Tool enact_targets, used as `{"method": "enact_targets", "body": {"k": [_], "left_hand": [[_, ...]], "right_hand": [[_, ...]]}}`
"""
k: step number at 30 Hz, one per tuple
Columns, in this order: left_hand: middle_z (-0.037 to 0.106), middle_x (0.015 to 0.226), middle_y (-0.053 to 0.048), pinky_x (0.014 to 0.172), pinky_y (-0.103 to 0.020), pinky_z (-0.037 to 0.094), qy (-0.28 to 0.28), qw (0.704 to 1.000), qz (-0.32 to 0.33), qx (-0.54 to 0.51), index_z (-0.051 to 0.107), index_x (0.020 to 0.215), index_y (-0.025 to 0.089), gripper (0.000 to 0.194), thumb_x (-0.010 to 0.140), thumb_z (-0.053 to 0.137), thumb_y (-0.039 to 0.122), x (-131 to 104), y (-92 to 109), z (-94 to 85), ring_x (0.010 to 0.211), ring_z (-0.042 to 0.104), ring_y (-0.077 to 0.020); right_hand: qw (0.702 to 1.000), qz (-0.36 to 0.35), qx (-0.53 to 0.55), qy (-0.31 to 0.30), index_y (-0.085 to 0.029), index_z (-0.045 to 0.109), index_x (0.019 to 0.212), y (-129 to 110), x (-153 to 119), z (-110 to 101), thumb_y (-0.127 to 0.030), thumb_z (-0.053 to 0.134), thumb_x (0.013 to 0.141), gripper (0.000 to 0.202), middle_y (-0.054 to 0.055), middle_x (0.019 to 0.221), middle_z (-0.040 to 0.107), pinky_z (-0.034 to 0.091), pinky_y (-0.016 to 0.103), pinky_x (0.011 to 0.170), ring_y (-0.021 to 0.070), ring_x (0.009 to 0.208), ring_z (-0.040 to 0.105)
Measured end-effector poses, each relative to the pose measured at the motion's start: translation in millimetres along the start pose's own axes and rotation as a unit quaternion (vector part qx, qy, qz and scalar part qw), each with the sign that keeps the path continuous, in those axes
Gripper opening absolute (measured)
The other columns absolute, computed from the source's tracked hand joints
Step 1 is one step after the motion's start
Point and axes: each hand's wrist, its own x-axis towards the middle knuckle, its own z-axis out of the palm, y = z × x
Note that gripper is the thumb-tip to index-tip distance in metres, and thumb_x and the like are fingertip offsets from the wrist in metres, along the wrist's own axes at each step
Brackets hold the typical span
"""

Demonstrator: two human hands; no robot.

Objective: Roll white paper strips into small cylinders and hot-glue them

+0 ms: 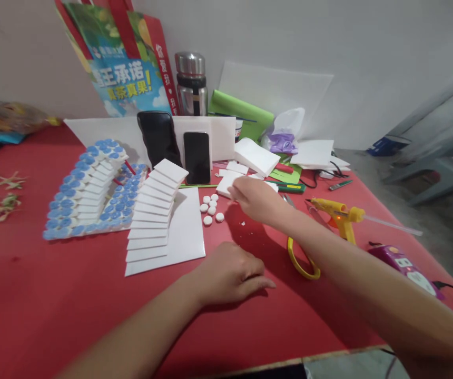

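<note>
My left hand (236, 272) rests on the red table (226, 331), fingers bent under and thumb pointing right; whether it holds anything is hidden. Farther back, my right hand (256, 197) reaches over white foam pieces (227, 184), its fingertips at their edge. Small white discs (212, 210) lie in a cluster left of it. On a white board (189, 226) stands a curved stair of white steps (149, 226). Further left, a similar stair (96, 189) is edged with blue-and-white round pieces (66, 204).
A yellow glue gun (339, 213), yellow-handled scissors (303, 266) and a purple power strip (404, 268) lie to the right. Behind are two phones (159, 139), a steel flask (191, 84), a printed bag (121, 63) and a green cutter (292, 187).
</note>
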Motion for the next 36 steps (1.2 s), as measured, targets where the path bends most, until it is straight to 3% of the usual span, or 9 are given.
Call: {"method": "enact_targets", "body": {"k": [4,8,13,18,25,29,31,33,36], "left_hand": [[0.065,0.057,-0.004,0.056,-0.032,0.032,0.045,0.996,0.062,0.041,0.061,0.064,0.019,0.045,0.104,0.056,0.041,1,6,1.7,0.054,0.057,-0.0152],[0.058,0.051,-0.001,0.054,-0.032,0.030,0.133,0.985,0.088,0.061,0.055,0.058,0.019,0.048,0.103,0.058,0.033,2,12,-0.2,0.049,0.051,-0.0128],[0.060,0.054,0.000,0.055,-0.030,0.034,0.192,0.970,0.108,0.105,0.065,0.066,0.019,0.036,0.101,0.060,0.025,1,15,-3.5,0.050,0.051,-0.0125],[0.065,0.060,-0.004,0.057,-0.031,0.035,0.189,0.965,0.106,0.147,0.067,0.071,0.017,0.030,0.099,0.062,0.023,2,11,-5.5,0.056,0.055,-0.0142],[0.067,0.061,-0.003,0.057,-0.032,0.034,0.168,0.974,0.084,0.126,0.065,0.069,0.018,0.033,0.101,0.059,0.024,-2,8,-0.7,0.053,0.055,-0.0142],[0.067,0.061,-0.003,0.058,-0.032,0.033,0.162,0.978,0.086,0.104,0.064,0.070,0.019,0.032,0.102,0.058,0.024,-1,7,0.6,0.054,0.055,-0.0141],[0.063,0.058,-0.002,0.057,-0.032,0.033,0.171,0.977,0.082,0.098,0.060,0.067,0.020,0.036,0.102,0.057,0.024,1,5,0.6,0.053,0.052,-0.0137],[0.059,0.056,-0.001,0.057,-0.031,0.033,0.180,0.976,0.074,0.097,0.057,0.065,0.020,0.037,0.102,0.056,0.024,2,2,0.8,0.052,0.049,-0.0135],[0.053,0.054,0.001,0.055,-0.030,0.031,0.204,0.972,0.058,0.105,0.054,0.064,0.020,0.038,0.102,0.058,0.024,3,-1,1.2,0.051,0.047,-0.0128]], "right_hand": [[0.998,-0.006,-0.069,0.007,-0.009,0.068,0.118,12,-64,4,0.003,0.039,0.092,0.041,0.020,0.124,0.071,0.053,0.041,0.089,0.0306,0.112,0.067],[0.990,-0.102,-0.099,-0.024,-0.004,0.048,0.153,2,-86,32,-0.008,0.042,0.099,0.055,0.021,0.164,0.043,0.037,0.052,0.124,0.0336,0.154,0.039],[0.982,-0.104,-0.134,-0.077,0.002,0.036,0.160,-6,-71,64,-0.018,0.043,0.102,0.061,0.021,0.170,0.027,0.025,0.059,0.129,0.0382,0.160,0.022],[0.980,-0.098,-0.160,-0.066,0.001,0.037,0.160,-2,-57,72,-0.017,0.039,0.103,0.059,0.021,0.169,0.029,0.023,0.059,0.130,0.0368,0.160,0.021],[0.979,-0.053,-0.193,-0.027,0.008,0.044,0.153,8,-110,60,-0.023,0.046,0.098,0.063,0.029,0.163,0.037,0.024,0.066,0.127,0.0430,0.156,0.032],[0.987,-0.049,-0.152,0.032,-0.002,0.067,0.132,17,-132,29,-0.029,0.047,0.101,0.046,0.026,0.140,0.066,0.043,0.058,0.114,0.0407,0.139,0.055],[0.990,-0.007,-0.111,0.083,-0.013,0.076,0.103,22,-128,7,-0.030,0.041,0.105,0.038,0.018,0.106,0.079,0.054,0.043,0.087,0.0313,0.101,0.073],[0.981,0.073,-0.087,0.158,-0.020,0.064,0.067,27,-117,-12,-0.038,0.043,0.106,0.048,0.008,0.066,0.068,0.042,0.035,0.061,0.0217,0.060,0.061],[0.965,0.168,-0.066,0.188,-0.023,0.043,0.052,29,-93,-30,-0.029,0.052,0.099,0.049,0.002,0.051,0.049,0.025,0.033,0.054,0.0156,0.048,0.040]]}}
